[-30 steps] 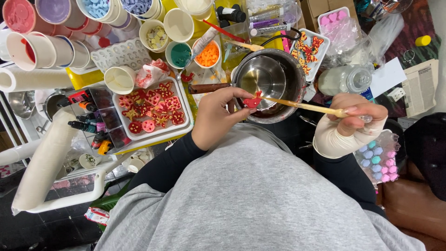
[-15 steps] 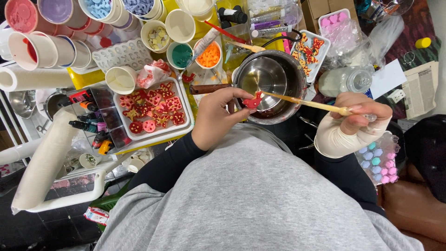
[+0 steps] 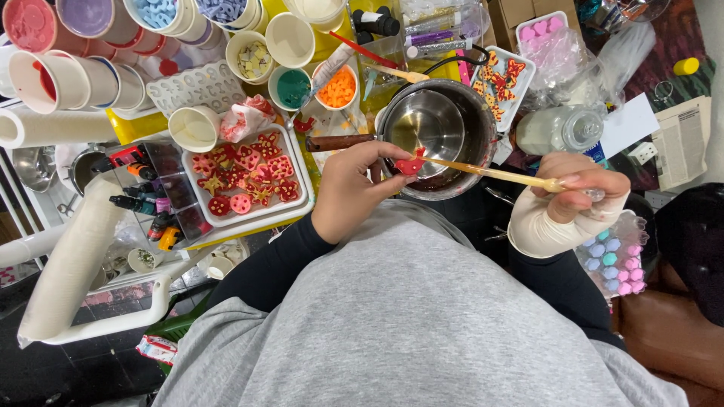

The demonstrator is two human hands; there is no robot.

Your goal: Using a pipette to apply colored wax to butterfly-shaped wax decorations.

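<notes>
My left hand (image 3: 353,188) pinches a small red shaped piece (image 3: 411,163) over the near rim of a steel pot (image 3: 439,128). My right hand (image 3: 579,187), wrapped at the wrist in a cream bandage, grips a thin wooden-handled brush (image 3: 498,174) whose tip touches the red piece. Left of my left hand, a white tray (image 3: 298,162) holds several red and pink shaped pieces with yellow marks.
Paper cups (image 3: 290,39) with coloured bits crowd the back left. A second tray of red and yellow butterfly pieces (image 3: 499,81) lies right of the pot. Dropper bottles (image 3: 139,203) stand in a box at left; a bag of pastel pieces (image 3: 612,260) lies at right.
The brush and my right hand shifted slightly; the tip stays on the red piece. My left hand holds still.
</notes>
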